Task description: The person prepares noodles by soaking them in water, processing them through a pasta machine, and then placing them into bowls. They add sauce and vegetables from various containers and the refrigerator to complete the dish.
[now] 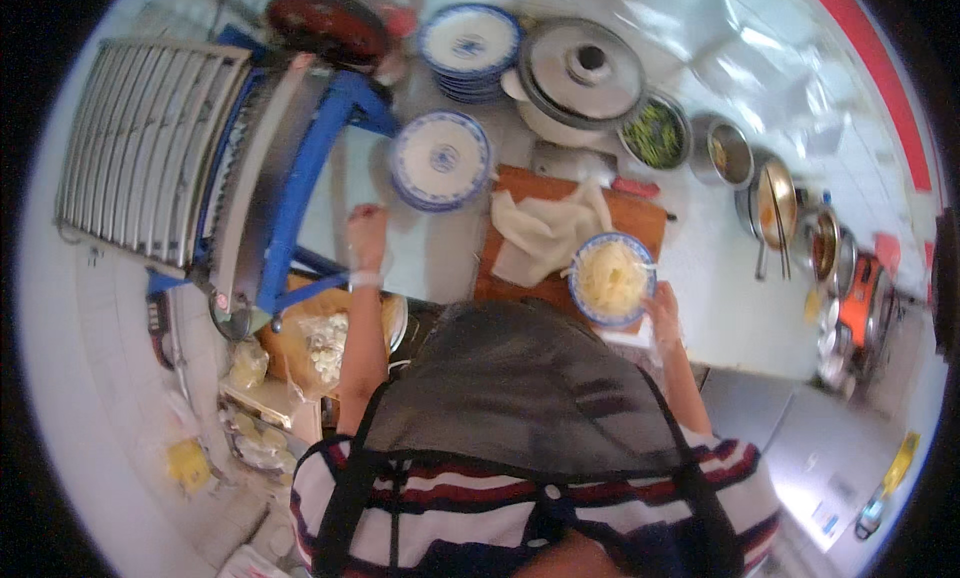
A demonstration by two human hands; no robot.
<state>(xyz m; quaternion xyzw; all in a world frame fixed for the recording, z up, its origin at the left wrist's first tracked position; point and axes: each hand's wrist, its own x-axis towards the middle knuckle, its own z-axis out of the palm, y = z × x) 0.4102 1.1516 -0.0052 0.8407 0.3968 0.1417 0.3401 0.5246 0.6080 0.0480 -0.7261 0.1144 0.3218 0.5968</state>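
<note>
My right hand (663,314) is at the right edge of a blue-rimmed bowl (612,279) heaped with pale, noodle-like shreds; whether it grips the rim is unclear. The bowl stands at the front right of a brown cutting board (645,222). A cream cloth (551,229) lies crumpled on the board, left of the bowl. Over the pale counter at the left, my left hand (367,229) has its fingers curled, with nothing visible in it. Just beyond it is a stack of blue-and-white plates (442,158). A cleaver (574,161) with a red handle lies behind the cloth.
Behind stand another plate stack (470,45), a lidded pot (581,71) and a bowl of green vegetables (656,135). A metal pot (721,152) and a pan with chopsticks (776,203) stand at right. A blue-framed metal rack (300,180) borders the left side.
</note>
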